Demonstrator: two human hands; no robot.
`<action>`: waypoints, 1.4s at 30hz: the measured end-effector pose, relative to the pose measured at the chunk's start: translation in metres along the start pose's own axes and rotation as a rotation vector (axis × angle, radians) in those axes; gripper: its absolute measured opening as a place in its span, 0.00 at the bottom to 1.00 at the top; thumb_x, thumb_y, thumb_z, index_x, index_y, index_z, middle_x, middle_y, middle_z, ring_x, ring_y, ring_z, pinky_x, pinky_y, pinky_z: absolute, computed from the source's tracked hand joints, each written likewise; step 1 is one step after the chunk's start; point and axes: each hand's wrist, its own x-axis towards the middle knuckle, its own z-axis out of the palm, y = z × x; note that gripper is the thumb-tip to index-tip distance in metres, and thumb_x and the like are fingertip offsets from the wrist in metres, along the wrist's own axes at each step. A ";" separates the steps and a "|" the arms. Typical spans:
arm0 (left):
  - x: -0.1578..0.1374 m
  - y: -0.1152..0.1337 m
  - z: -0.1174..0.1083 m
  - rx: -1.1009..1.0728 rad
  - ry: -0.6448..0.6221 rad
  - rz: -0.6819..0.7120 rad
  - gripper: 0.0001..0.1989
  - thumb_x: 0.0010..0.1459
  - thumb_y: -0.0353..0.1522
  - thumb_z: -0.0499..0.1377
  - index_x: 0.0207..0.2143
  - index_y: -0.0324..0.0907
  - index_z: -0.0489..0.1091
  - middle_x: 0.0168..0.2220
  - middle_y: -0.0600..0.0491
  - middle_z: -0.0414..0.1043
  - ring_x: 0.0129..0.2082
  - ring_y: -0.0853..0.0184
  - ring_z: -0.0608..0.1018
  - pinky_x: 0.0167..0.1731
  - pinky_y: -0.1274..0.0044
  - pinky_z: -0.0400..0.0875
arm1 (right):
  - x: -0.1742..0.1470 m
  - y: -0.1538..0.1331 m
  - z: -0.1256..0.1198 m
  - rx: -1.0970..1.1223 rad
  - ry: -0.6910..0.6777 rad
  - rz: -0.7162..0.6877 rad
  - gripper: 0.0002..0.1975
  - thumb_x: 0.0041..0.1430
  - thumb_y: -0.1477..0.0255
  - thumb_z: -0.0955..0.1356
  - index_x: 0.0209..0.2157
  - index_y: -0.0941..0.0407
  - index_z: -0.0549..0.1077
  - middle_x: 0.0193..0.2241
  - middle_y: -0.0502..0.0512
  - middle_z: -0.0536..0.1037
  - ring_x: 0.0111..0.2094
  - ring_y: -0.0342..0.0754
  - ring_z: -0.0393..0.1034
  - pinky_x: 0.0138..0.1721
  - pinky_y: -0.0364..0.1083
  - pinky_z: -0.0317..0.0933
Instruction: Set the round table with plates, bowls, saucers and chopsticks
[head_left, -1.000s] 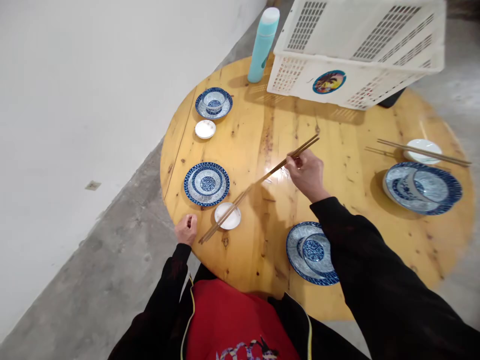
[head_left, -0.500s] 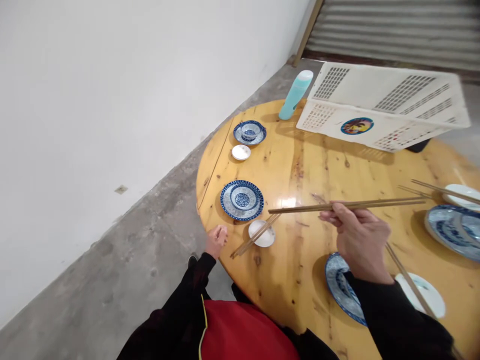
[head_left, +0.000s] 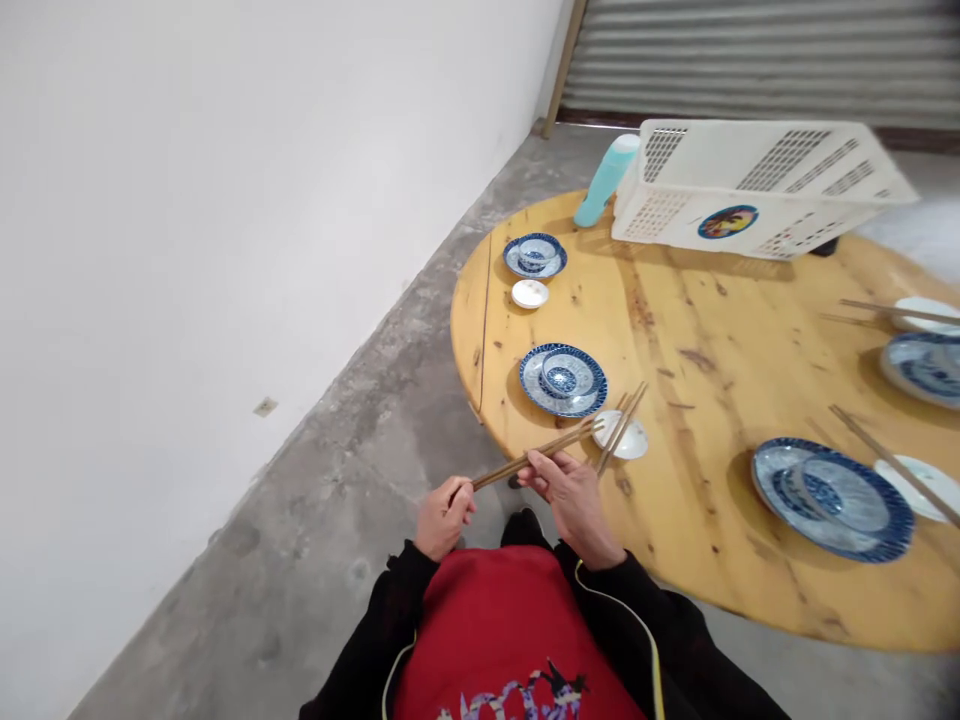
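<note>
Chopsticks: now gripped by both your hands, left hand closed on one end, right hand mid-length; previously right only. Withdrawn from bench centre to its edge.

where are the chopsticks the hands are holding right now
In the head view, the held chopsticks run between left hand and right hand, at the round table's near-left edge, beside the small white dish.

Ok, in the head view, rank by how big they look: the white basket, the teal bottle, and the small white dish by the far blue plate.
1. white basket: largest by far.
2. teal bottle: partly hidden behind the basket.
3. small white dish: smallest.
All three sit far across the table, so nearness barely skews this.
</note>
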 end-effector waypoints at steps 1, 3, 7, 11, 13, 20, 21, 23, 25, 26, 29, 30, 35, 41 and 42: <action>-0.002 -0.003 -0.011 -0.024 0.014 -0.022 0.23 0.66 0.50 0.51 0.34 0.41 0.72 0.26 0.55 0.72 0.20 0.72 0.71 0.26 0.78 0.68 | -0.001 0.005 0.010 0.015 0.004 0.011 0.27 0.33 0.52 0.84 0.27 0.58 0.80 0.23 0.52 0.78 0.23 0.44 0.74 0.28 0.44 0.71; -0.001 -0.006 -0.028 -0.078 0.049 -0.061 0.24 0.63 0.53 0.53 0.35 0.41 0.72 0.26 0.55 0.71 0.20 0.72 0.71 0.25 0.78 0.68 | 0.001 0.013 0.027 0.044 0.019 0.022 0.28 0.31 0.52 0.85 0.27 0.58 0.79 0.23 0.51 0.77 0.23 0.44 0.74 0.27 0.44 0.71; 0.013 -0.003 -0.056 -0.169 0.113 -0.091 0.26 0.60 0.55 0.57 0.38 0.40 0.74 0.25 0.56 0.71 0.21 0.72 0.71 0.25 0.78 0.69 | 0.015 0.021 0.057 0.084 0.051 0.030 0.28 0.30 0.53 0.85 0.27 0.58 0.79 0.24 0.51 0.77 0.24 0.44 0.74 0.27 0.44 0.72; 0.042 0.000 -0.083 -0.209 0.150 -0.110 0.24 0.59 0.53 0.60 0.37 0.39 0.75 0.24 0.56 0.71 0.21 0.72 0.71 0.26 0.78 0.69 | 0.043 0.027 0.086 0.129 0.067 0.070 0.30 0.27 0.54 0.86 0.28 0.59 0.79 0.24 0.51 0.77 0.23 0.43 0.73 0.27 0.43 0.72; 0.063 -0.002 -0.096 -0.208 0.154 -0.112 0.24 0.60 0.52 0.61 0.37 0.39 0.75 0.24 0.56 0.72 0.21 0.72 0.71 0.26 0.78 0.68 | 0.062 0.029 0.100 0.152 0.077 0.088 0.30 0.26 0.54 0.86 0.27 0.58 0.79 0.24 0.51 0.77 0.23 0.43 0.73 0.27 0.43 0.72; 0.162 0.003 -0.143 -0.092 0.083 -0.119 0.24 0.60 0.53 0.61 0.35 0.40 0.76 0.24 0.55 0.72 0.21 0.72 0.71 0.26 0.78 0.69 | 0.145 0.026 0.149 0.291 0.168 0.163 0.29 0.26 0.56 0.86 0.26 0.59 0.79 0.22 0.51 0.76 0.23 0.43 0.72 0.25 0.42 0.70; 0.177 0.008 -0.150 -0.071 0.070 -0.124 0.24 0.59 0.53 0.62 0.35 0.40 0.76 0.24 0.55 0.72 0.21 0.72 0.71 0.26 0.78 0.68 | 0.156 0.023 0.157 0.316 0.178 0.170 0.28 0.26 0.56 0.86 0.27 0.59 0.79 0.22 0.50 0.76 0.23 0.42 0.71 0.25 0.42 0.69; 0.207 0.022 -0.161 -0.027 0.032 -0.126 0.24 0.59 0.53 0.62 0.35 0.40 0.76 0.24 0.56 0.72 0.21 0.72 0.71 0.25 0.79 0.68 | 0.179 0.016 0.169 0.361 0.198 0.167 0.27 0.28 0.58 0.85 0.27 0.59 0.78 0.22 0.49 0.75 0.22 0.41 0.70 0.24 0.41 0.68; 0.236 0.036 -0.167 0.012 -0.007 -0.109 0.23 0.60 0.52 0.62 0.35 0.40 0.75 0.24 0.56 0.72 0.21 0.72 0.72 0.26 0.79 0.68 | 0.199 0.008 0.177 0.395 0.227 0.144 0.26 0.29 0.59 0.85 0.28 0.58 0.78 0.22 0.48 0.75 0.22 0.40 0.69 0.22 0.40 0.65; 0.249 0.042 -0.168 0.026 -0.026 -0.096 0.23 0.60 0.52 0.61 0.35 0.40 0.75 0.24 0.56 0.72 0.21 0.72 0.72 0.26 0.79 0.69 | 0.209 0.004 0.179 0.410 0.243 0.128 0.25 0.30 0.60 0.85 0.28 0.58 0.78 0.22 0.48 0.74 0.22 0.40 0.68 0.22 0.39 0.64; 0.284 0.056 -0.166 0.052 -0.085 -0.058 0.21 0.61 0.50 0.61 0.36 0.40 0.76 0.24 0.56 0.73 0.21 0.72 0.73 0.27 0.78 0.69 | 0.235 -0.009 0.177 0.453 0.316 0.061 0.22 0.32 0.62 0.84 0.28 0.57 0.78 0.22 0.47 0.74 0.21 0.39 0.66 0.20 0.38 0.62; 0.296 0.060 -0.164 0.055 -0.110 -0.051 0.20 0.61 0.49 0.61 0.36 0.40 0.76 0.24 0.56 0.73 0.20 0.72 0.73 0.27 0.78 0.69 | 0.242 -0.014 0.174 0.468 0.347 0.039 0.22 0.33 0.62 0.84 0.27 0.56 0.77 0.22 0.47 0.74 0.21 0.39 0.66 0.20 0.38 0.62; 0.358 0.076 -0.154 0.051 -0.253 -0.042 0.19 0.59 0.48 0.63 0.35 0.40 0.76 0.23 0.56 0.74 0.20 0.72 0.73 0.25 0.79 0.69 | 0.271 -0.038 0.144 0.507 0.486 -0.094 0.17 0.41 0.67 0.83 0.25 0.54 0.73 0.23 0.47 0.74 0.22 0.40 0.67 0.20 0.38 0.64; 0.439 0.092 -0.130 0.076 -0.493 -0.036 0.16 0.60 0.45 0.62 0.32 0.40 0.74 0.24 0.56 0.74 0.19 0.73 0.72 0.24 0.80 0.67 | 0.296 -0.051 0.117 0.558 0.720 -0.195 0.13 0.46 0.72 0.80 0.26 0.56 0.73 0.24 0.46 0.75 0.21 0.36 0.68 0.22 0.34 0.65; 0.452 0.094 -0.125 0.077 -0.533 -0.036 0.15 0.60 0.44 0.61 0.31 0.40 0.73 0.23 0.56 0.73 0.19 0.73 0.72 0.23 0.80 0.66 | 0.301 -0.053 0.116 0.564 0.761 -0.204 0.12 0.46 0.73 0.80 0.27 0.57 0.74 0.24 0.46 0.75 0.21 0.36 0.68 0.22 0.34 0.65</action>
